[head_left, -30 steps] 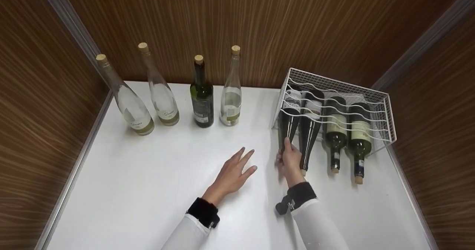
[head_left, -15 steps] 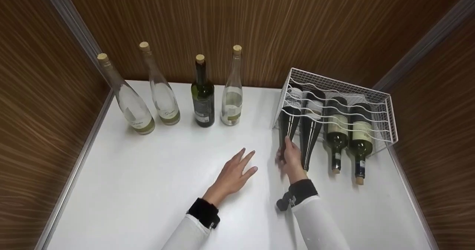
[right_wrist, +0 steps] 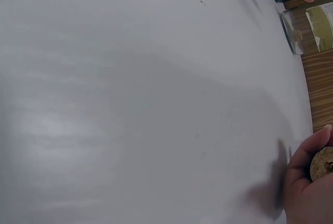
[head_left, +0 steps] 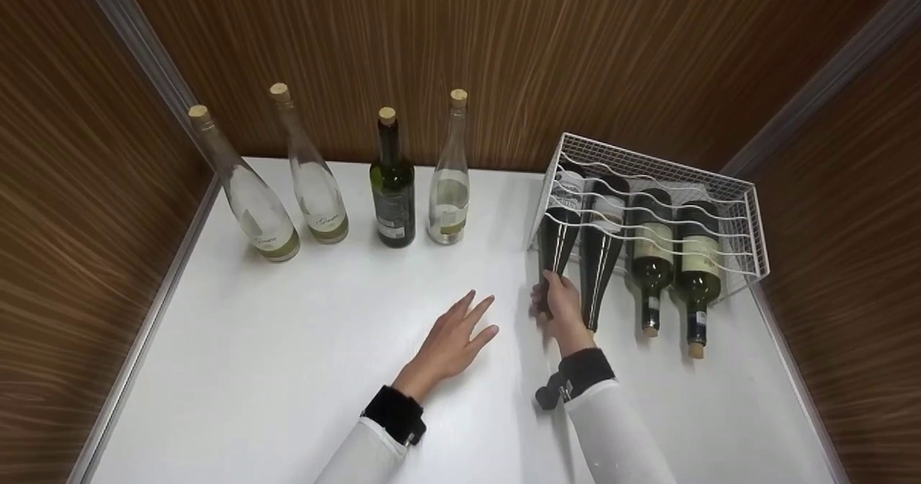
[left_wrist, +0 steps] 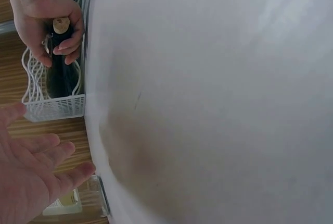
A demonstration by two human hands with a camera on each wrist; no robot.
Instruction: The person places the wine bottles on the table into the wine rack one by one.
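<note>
My right hand (head_left: pixel 565 306) grips the neck of a dark wine bottle (head_left: pixel 558 243), the leftmost one lying in a white wire wine rack (head_left: pixel 658 159). Its label end is inside the rack and its neck points toward me. The left wrist view shows the fingers curled round that neck, with the cork (left_wrist: pixel 61 25) up against the palm. A second dark bottle (head_left: pixel 599 268) lies just right of this hand, its neck end partly covered by the wrist. My left hand (head_left: pixel 447 341) is over the white table with spread fingers, holding nothing.
Two green wine bottles (head_left: pixel 653 272) (head_left: pixel 698 282) lie farther right in the rack. Along the back wall stand three clear corked bottles (head_left: pixel 260 211) (head_left: pixel 316 193) (head_left: pixel 450 196) and a dark green one (head_left: pixel 393 207). Wood-grain panels (head_left: pixel 504 52) enclose the white table (head_left: pixel 288 369).
My right hand has shifted slightly left and toward me on the bottle's neck, and the bottle has tilted slightly left. The left hand has stayed almost still.
</note>
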